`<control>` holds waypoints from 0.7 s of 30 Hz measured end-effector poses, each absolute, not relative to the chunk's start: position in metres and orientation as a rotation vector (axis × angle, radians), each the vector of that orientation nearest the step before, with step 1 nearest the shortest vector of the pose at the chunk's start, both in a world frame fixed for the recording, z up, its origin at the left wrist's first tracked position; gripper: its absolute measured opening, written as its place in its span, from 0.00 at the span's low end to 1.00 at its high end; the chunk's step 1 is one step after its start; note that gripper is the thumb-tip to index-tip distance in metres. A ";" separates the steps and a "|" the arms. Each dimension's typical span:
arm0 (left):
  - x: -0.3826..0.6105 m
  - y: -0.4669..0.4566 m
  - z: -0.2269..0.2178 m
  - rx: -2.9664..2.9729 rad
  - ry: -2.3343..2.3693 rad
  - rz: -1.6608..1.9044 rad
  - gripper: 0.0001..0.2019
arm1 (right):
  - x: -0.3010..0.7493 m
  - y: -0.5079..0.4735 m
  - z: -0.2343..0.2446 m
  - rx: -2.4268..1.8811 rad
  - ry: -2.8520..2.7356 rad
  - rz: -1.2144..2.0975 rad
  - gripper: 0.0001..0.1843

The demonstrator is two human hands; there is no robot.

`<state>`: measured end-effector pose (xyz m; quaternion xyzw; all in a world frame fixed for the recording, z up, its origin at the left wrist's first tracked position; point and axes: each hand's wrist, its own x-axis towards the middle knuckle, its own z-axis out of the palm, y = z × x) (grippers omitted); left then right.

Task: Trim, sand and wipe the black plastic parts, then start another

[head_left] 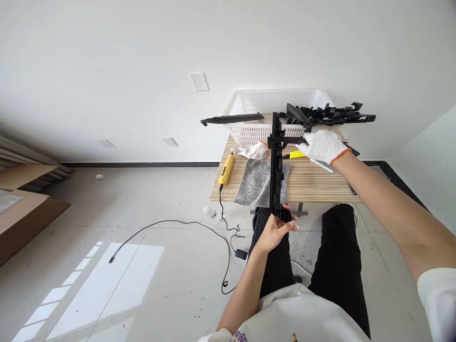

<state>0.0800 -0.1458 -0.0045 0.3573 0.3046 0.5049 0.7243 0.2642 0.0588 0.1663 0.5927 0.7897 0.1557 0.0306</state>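
Note:
A long black plastic part (276,166) stands over the table, its far end reaching toward the basket. My bare left hand (273,233) grips its bent near end, thumb and fingers on either side. My right hand (324,145), in a white knit glove with an orange cuff, is closed at the tip of the part's side arm (292,140). Its fingertips are partly hidden. Beneath the part lies a grey cloth (252,183). A yellow-handled tool (297,154) sits just left of the gloved hand, partly covered.
Behind, a white plastic basket (249,135) holds several black plastic parts (327,115), some jutting past its rim. On the wood-striped table (313,185) lie a yellow corded rotary tool (226,170) and another white glove (253,150). A black cable (185,221) trails across the floor.

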 end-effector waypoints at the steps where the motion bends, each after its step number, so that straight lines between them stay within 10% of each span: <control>1: 0.080 -0.146 -0.005 0.790 0.676 1.114 0.30 | 0.264 0.058 0.167 1.832 2.437 0.467 0.34; 21: 0.077 -0.145 -0.009 0.825 0.645 1.074 0.27 | 0.255 0.049 0.175 1.891 2.414 0.425 0.40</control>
